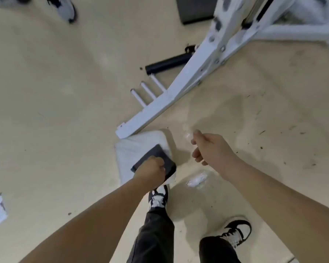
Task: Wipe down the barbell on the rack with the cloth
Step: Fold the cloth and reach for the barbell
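Cloth (133, 147) clenched in fingers of left hand (150, 169); fingers of right hand (211, 149) slack

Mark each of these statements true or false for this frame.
1. The left hand grips a white cloth. True.
2. The right hand also holds the cloth. False: it is off to the side, apart from the cloth.
3. The metal frame on the floor is red. False: it is white.
4. The person wears black-and-white sneakers. True.
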Demonstrator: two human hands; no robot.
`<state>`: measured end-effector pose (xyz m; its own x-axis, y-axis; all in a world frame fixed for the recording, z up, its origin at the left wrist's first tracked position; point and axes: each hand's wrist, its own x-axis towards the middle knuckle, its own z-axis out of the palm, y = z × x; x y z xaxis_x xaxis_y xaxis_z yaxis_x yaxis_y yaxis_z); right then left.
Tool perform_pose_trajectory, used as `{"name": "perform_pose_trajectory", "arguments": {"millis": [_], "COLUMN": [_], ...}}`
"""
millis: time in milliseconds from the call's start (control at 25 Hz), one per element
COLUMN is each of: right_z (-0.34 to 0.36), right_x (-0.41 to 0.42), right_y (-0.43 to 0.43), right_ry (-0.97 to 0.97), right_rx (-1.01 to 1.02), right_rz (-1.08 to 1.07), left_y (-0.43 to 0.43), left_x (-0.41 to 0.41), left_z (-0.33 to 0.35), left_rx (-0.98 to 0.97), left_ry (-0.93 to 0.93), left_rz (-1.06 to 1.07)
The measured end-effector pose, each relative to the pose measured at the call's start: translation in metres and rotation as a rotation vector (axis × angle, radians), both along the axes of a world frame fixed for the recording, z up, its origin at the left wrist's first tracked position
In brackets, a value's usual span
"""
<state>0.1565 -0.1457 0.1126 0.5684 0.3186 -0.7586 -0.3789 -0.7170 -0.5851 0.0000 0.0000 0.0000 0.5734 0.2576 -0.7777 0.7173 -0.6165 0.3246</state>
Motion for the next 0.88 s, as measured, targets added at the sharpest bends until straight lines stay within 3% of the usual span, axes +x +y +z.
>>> {"name": "perform_pose_trajectory", "arguments": {"millis": [280,400,600,720,880], "right_z": [-0.093,-0.074,0.037,0.138,0.268], "right_x": [-0.027,-0.027,-0.008,0.011,0.036], "right_y": [0.011,-0.007,-0.032,-0.039,-0.052], "right_ry": [0.172,0.207,0.174,0.16,0.155], "right_rx": [-0.075,-0.09,-0.092,0.064,0.244], "right_rz": [0.025,-0.058,-0.295,-0.438,-0.56], "left_y": [0.026,0.024,-0.019,-0.036,-0.048], "left_x": [-0.004,0.012,0.063,0.097,0.121], "left_z": [-0.103,-0.077,0.092,0.226,0.387], "left_rx": [0.187,0.04,-0.312,-0.567,-0.778], "left_ry": [0.165,0.113,-0.25,-0.391,-0.524], "left_rz": [0.01,0.088,0.377,0.604,0.601]}}
